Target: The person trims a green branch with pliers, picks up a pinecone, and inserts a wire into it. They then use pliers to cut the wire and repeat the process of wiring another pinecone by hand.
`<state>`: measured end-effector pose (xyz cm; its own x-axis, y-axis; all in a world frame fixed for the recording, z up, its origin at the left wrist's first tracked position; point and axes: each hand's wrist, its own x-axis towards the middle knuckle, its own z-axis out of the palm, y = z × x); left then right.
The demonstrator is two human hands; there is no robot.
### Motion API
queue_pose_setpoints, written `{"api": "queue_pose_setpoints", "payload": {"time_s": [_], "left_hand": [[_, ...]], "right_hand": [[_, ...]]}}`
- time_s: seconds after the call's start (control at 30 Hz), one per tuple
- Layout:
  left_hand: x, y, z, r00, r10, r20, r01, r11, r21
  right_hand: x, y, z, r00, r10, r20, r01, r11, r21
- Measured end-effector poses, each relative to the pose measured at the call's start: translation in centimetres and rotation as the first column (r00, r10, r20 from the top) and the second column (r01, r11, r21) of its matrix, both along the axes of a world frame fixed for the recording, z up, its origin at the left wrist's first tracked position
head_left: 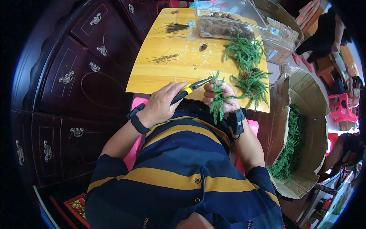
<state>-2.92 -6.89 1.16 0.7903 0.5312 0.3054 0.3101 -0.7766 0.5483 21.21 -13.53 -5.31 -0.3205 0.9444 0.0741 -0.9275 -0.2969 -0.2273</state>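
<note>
My left hand (161,104) is closed around the yellow-and-black handles of a pair of long-nose pliers (190,88). The metal jaws point right and reach the top of a green artificial pine sprig (217,100). That sprig is pinched in the fingers of my right hand (225,94), its fronds hanging below the fingers at the table's near edge. Whether the jaws grip a wire there is too small to tell. To the right of my right hand lie green sprigs with brown pine cones (246,76), and beyond them a heap of loose green sprigs (244,51).
On the yellow table (152,78) lie thin dark wires (164,58), a wire bundle (176,27) and a loose pine cone (203,47). A clear plastic bin (227,28) of cones stands at the back. At right is a cardboard box (309,91) of greenery; dark drawers (82,78) line the left.
</note>
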Motion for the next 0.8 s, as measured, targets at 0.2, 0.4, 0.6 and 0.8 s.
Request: {"api": "queue_pose_setpoints", "payload": {"time_s": [0.2, 0.4, 0.6, 0.8], "left_hand": [[-0.2, -0.2, -0.1, 0.994, 0.001, 0.108, 0.002, 0.999, -0.035], [-0.4, 0.0, 0.5, 0.987, 0.031, -0.159, -0.087, 0.93, -0.357], [-0.8, 0.4, 0.1, 0.998, -0.015, -0.056, -0.001, 0.963, -0.271], [-1.4, 0.6, 0.4, 0.997, -0.001, -0.072, -0.023, 0.942, -0.335]], "right_hand": [[-0.5, 0.1, 2.5, 0.762, -0.297, 0.575, 0.382, 0.924, -0.03], [-1.0, 0.1, 2.0, -0.202, -0.538, 0.818, 0.38, 0.727, 0.572], [-0.9, 0.2, 1.8, 0.062, -0.551, 0.832, 0.474, 0.75, 0.461], [-0.9, 0.1, 2.2, 0.095, -0.546, 0.832, 0.46, 0.765, 0.45]]}}
